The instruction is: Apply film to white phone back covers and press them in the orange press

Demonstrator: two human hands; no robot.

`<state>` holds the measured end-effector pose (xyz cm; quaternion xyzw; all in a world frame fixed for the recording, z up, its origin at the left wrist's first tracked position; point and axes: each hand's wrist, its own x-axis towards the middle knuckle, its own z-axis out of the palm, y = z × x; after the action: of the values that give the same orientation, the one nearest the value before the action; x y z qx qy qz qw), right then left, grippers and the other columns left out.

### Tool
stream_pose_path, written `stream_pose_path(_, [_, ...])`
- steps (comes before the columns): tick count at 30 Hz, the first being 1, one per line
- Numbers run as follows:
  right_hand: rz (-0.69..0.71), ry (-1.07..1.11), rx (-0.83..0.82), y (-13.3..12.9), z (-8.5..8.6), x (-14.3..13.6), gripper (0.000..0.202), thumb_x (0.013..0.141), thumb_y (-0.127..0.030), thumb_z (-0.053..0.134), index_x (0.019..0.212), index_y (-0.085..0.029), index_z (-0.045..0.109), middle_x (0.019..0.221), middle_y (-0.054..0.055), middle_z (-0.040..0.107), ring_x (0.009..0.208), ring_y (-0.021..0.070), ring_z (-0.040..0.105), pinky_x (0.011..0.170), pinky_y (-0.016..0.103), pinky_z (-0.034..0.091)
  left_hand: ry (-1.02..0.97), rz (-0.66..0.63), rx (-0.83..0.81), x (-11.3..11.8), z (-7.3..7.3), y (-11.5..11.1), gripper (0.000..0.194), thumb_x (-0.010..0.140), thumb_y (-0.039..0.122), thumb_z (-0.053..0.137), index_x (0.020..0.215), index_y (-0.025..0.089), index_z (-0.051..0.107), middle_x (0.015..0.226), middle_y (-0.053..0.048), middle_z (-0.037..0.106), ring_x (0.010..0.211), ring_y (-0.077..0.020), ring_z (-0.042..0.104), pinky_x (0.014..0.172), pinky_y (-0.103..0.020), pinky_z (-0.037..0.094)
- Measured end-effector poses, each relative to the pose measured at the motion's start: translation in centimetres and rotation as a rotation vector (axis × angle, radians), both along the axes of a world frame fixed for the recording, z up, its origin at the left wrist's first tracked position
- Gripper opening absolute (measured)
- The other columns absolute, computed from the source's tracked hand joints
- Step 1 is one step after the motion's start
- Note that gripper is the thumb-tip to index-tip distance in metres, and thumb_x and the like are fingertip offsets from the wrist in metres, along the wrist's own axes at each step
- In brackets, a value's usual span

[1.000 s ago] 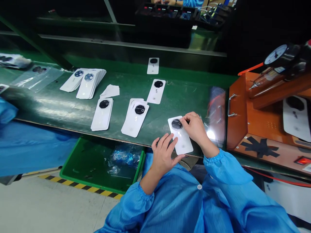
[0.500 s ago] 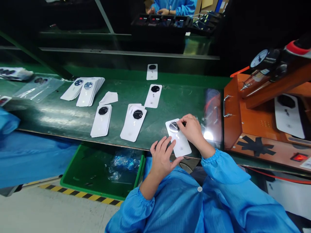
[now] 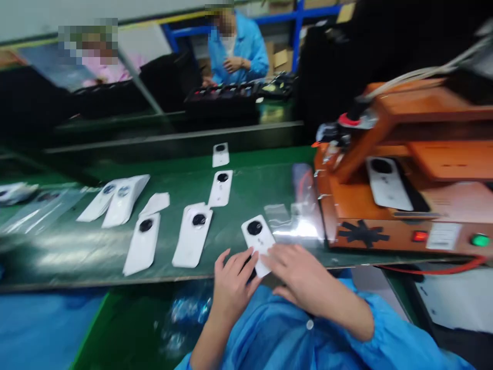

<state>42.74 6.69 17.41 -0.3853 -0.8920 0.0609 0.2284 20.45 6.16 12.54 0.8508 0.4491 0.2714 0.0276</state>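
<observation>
One white panel with a black disc is lying near the counter's front edge. The left hand is spreading its fingers at the panel's lower left edge; the right hand, fingers loosely bent, is touching the lower right edge. Whether either is gripping, I cannot tell. Similar panels are lying leftward, an orange machine is standing rightward, and a co-worker is working beyond.

White panel with black disc, green tabletop
</observation>
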Motion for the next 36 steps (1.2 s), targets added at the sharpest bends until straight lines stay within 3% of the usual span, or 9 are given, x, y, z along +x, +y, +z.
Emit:
stream_pose_path(6, [-0.198,0.108,0.357,-5.2,2.1,7.8,0.043,0.098,-0.013,0.045,0.139,-0.017,0.059,0.122,0.01,0.074,0.113,0.0244,0.071,0.082,0.04,0.061,-0.282,-0.334,0.017,6.0,6.1,2.9,0.032,0.093,0.033,0.066,0.124,0.026,0.067,0.113,-0.008,0.075,0.097,-0.0237,0.072,0.083,-0.036,0.056])
stream_pose_path(11, [-0.598,0.12,0.462,-12.2,3.6,16.3,0.064,0.091,-0.012,0.056,0.15,-0.035,0.049,0.125,0.004,0.072,0.111,0.0268,0.072,0.083,0.043,0.064,-0.328,-0.335,-0.425,17.9,9.9,7.7,0.031,0.099,0.039,0.052,0.121,0.022,0.065,0.09,-0.004,0.075,0.074,-0.0193,0.072,0.07,-0.031,0.056])
stream_pose_path(14, [-0.742,0.096,0.614,-14.5,2.9,19.5,0.069,0.086,-0.012,0.065,0.148,-0.04,0.051,0.121,0.002,0.073,0.104,0.0292,0.074,0.081,0.044,0.064,-0.176,-0.236,-0.349,25.2,11.2,11.1,0.039,0.1,0.04,0.049,0.13,0.02,0.062,0.094,-0.01,0.078,0.089,-0.0273,0.075,0.082,-0.038,0.055])
stream_pose_path(18, [-0.958,0.114,0.712,-13.0,1.1,23.1,0.056,0.088,-0.017,0.066,0.139,-0.039,0.061,0.118,0.004,0.075,0.103,0.0311,0.074,0.086,0.047,0.061,-0.054,-0.106,-0.407,31.9,11.8,13.7,0.056,0.092,0.053,0.062,0.129,0.011,0.063,0.104,-0.024,0.076,0.103,-0.0397,0.073,0.089,-0.047,0.054])
stream_pose_path(21, [-1.066,0.188,0.643,-9.3,0.4,25.8,0.029,0.095,-0.027,0.059,0.12,-0.035,0.073,0.113,0.007,0.077,0.105,0.0304,0.074,0.089,0.048,0.059,-0.09,-0.109,-0.449,34.3,11.6,14.0,0.049,0.08,0.046,0.078,0.116,0.014,0.069,0.11,-0.023,0.075,0.109,-0.0392,0.071,0.09,-0.043,0.054])
stream_pose_path(25, [-1.025,0.241,0.492,-4.5,0.9,27.9,0.026,0.099,-0.033,0.053,0.11,-0.031,0.076,0.113,0.008,0.077,0.112,0.0281,0.072,0.094,0.047,0.056,-0.242,-0.103,-0.511,32.7,11.0,12.4,0.058,0.09,0.036,0.068,0.14,0.012,0.051,0.118,-0.019,0.074,0.107,-0.0288,0.073,0.087,-0.035,0.056])
stream_pose_path(27, [-0.939,0.198,0.417,-2.9,1.4,28.3,0.029,0.1,-0.031,0.05,0.114,-0.031,0.075,0.118,0.007,0.075,0.116,0.0261,0.069,0.098,0.046,0.053,-0.451,-0.156,-0.637,29.6,10.2,10.2,0.062,0.094,0.034,0.063,0.148,0.013,0.041,0.119,-0.017,0.074,0.101,-0.0242,0.075,0.081,-0.032,0.058])
stream_pose_path(30, [-0.789,0.092,0.298,-1.2,2.0,28.4,0.034,0.101,-0.026,0.045,0.122,-0.029,0.072,0.129,0.006,0.071,0.124,0.0235,0.065,0.1,0.044,0.05,-0.702,-0.252,-0.907,23.3,8.3,5.7,0.046,0.092,0.043,0.065,0.129,0.017,0.056,0.118,-0.013,0.075,0.095,-0.024,0.075,0.074,-0.031,0.059])
stream_pose_path(36, [-0.639,-0.041,0.161,0.4,3.7,28.1,0.035,0.1,-0.021,0.044,0.12,-0.026,0.072,0.127,0.007,0.072,0.119,0.0241,0.066,0.096,0.043,0.05,-0.542,-0.225,-1.076,14.7,4.8,-1.5,0.036,0.096,0.052,0.056,0.115,0.022,0.063,0.108,-0.007,0.074,0.081,-0.0211,0.07,0.07,-0.03,0.055])
